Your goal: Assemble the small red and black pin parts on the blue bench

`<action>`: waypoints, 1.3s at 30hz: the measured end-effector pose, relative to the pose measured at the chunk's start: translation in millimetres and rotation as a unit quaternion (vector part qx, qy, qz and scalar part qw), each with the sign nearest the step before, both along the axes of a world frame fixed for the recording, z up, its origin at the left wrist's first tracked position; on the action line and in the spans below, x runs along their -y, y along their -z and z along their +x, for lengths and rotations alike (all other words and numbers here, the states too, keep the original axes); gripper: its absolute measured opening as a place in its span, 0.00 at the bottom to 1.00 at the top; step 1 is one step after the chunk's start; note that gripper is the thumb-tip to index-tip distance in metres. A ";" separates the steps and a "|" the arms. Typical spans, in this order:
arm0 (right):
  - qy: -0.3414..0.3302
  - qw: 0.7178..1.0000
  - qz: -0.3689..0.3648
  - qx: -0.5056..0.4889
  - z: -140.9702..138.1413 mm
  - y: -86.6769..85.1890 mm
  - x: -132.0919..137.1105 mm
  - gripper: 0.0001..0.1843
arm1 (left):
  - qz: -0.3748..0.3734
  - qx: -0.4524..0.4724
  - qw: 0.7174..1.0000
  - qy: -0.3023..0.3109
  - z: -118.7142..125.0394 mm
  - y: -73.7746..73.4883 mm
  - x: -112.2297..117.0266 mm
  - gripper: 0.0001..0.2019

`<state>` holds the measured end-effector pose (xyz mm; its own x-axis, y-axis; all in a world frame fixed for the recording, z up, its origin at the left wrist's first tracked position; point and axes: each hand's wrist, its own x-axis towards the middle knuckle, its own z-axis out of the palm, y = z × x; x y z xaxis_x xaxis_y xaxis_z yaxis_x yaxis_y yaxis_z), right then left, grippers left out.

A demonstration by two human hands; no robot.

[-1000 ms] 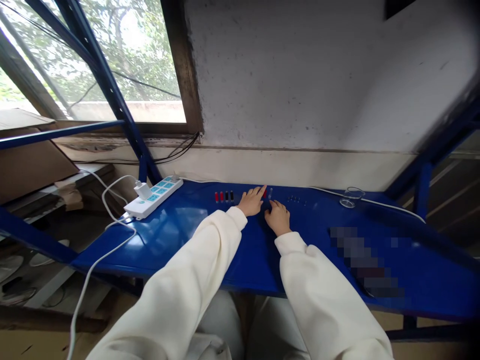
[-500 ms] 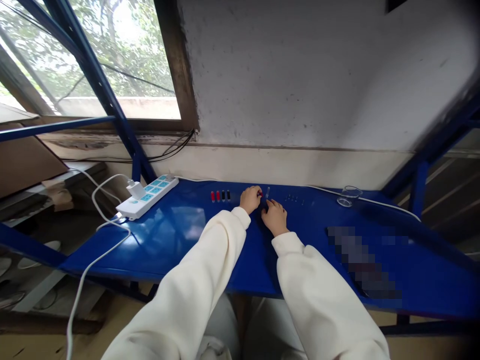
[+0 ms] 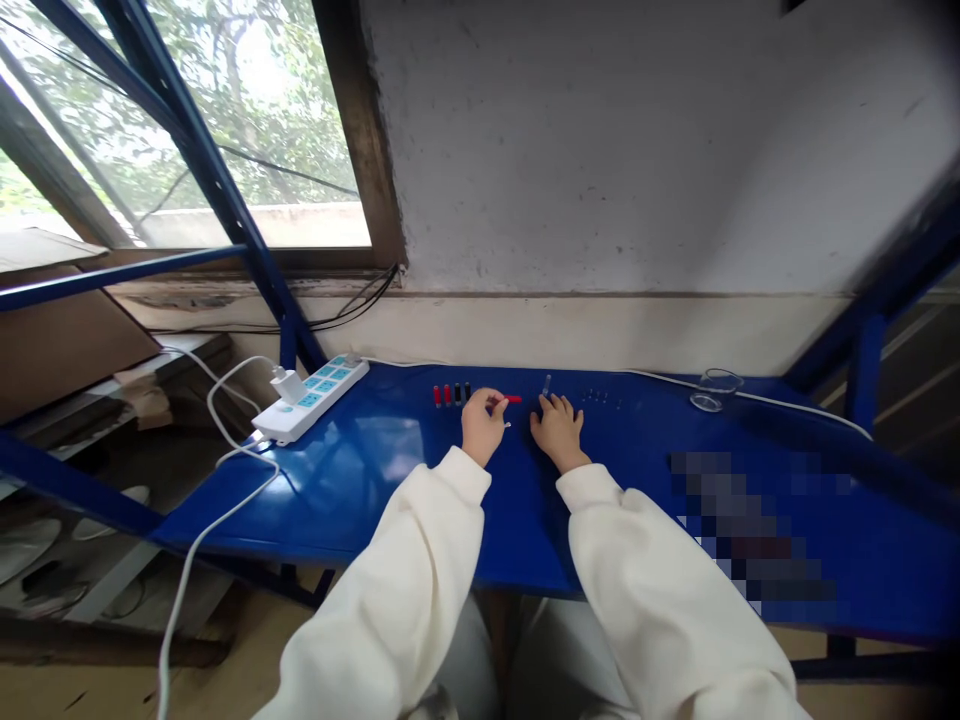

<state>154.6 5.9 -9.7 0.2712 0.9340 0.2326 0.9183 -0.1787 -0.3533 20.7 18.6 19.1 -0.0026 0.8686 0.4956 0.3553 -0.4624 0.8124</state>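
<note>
My left hand (image 3: 484, 425) is closed, its thumb and fingers pinching a small red cylinder (image 3: 513, 399) that points right. A tiny pale piece (image 3: 508, 425) shows just below the fingers; I cannot tell whether the hand holds it. My right hand (image 3: 558, 432) lies palm down on the blue tabletop with its fingers spread. Just beyond its fingertips is a small clear tube (image 3: 547, 383). To the left of my left hand stand two red cylinders (image 3: 442, 396) and two black ones (image 3: 462, 392) in a row.
Several tiny clear or metallic pieces (image 3: 596, 396) lie right of my right hand. Farther right is a clear glass cup (image 3: 709, 398) by a white cable (image 3: 802, 412). A white power strip (image 3: 311, 400) sits at the left; a blurred-out dark object (image 3: 750, 520) lies at the right.
My left hand has moved left and toward me, away from the clear tube, and the red cylinder now shows in its pinch. My right hand's fingers have spread out. The view has shifted slightly.
</note>
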 end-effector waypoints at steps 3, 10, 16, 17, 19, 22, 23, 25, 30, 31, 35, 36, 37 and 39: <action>0.000 1.000 0.004 0.009 0.3 3.9 -6.0 0.25 | -0.040 0.036 0.999 -0.002 -7.1 9.9 6.9 0.02; 0.002 1.000 0.000 0.019 1.3 6.9 -15.9 0.25 | -0.067 0.108 0.992 0.003 -9.6 11.1 9.4 0.03; -0.002 1.000 -0.011 0.010 2.9 5.8 -22.5 0.25 | -0.076 0.130 0.988 0.021 -8.6 7.7 19.0 0.04; -0.002 1.000 -0.012 0.006 3.2 6.2 -23.5 0.25 | -0.080 0.133 0.988 0.021 -8.3 7.6 19.1 0.04; -0.004 1.000 -0.011 -0.004 3.6 7.0 -24.8 0.25 | -0.084 0.137 0.987 0.023 -8.0 8.8 17.6 0.04; -0.005 1.000 0.013 -0.013 3.4 6.6 -23.5 0.23 | -0.083 0.143 0.986 0.025 -8.3 14.2 12.8 0.04; -0.004 0.999 0.031 -0.017 3.4 5.4 -22.0 0.23 | -0.084 0.146 0.985 0.025 -8.4 16.4 11.2 0.04; -0.005 0.996 0.088 -0.030 3.4 1.2 -17.6 0.20 | -0.091 0.153 0.984 0.024 -8.5 19.8 9.0 0.05; -0.044 0.959 0.253 -0.119 3.6 -15.7 -2.5 0.16 | -0.154 0.192 0.968 0.039 -8.4 15.8 10.9 0.07; -0.054 0.948 0.274 -0.149 2.9 -18.7 0.4 0.16 | -0.167 0.201 0.964 0.040 -8.7 13.6 11.8 0.07; -0.088 0.913 0.295 -0.267 -2.5 -24.2 8.5 0.17 | -0.197 0.245 0.948 0.050 -11.0 7.9 12.5 0.10; -0.092 0.908 0.293 -0.285 -4.0 -24.0 9.2 0.17 | -0.203 0.257 0.943 0.054 -11.5 7.8 12.0 0.10; -0.097 0.904 0.289 -0.300 -5.2 -23.3 9.4 0.17 | -0.208 0.267 0.939 0.057 -11.9 8.2 11.5 0.11; -0.108 0.897 0.282 -0.323 -6.8 -21.2 8.5 0.16 | -0.217 0.286 0.931 0.061 -12.2 10.2 10.3 0.12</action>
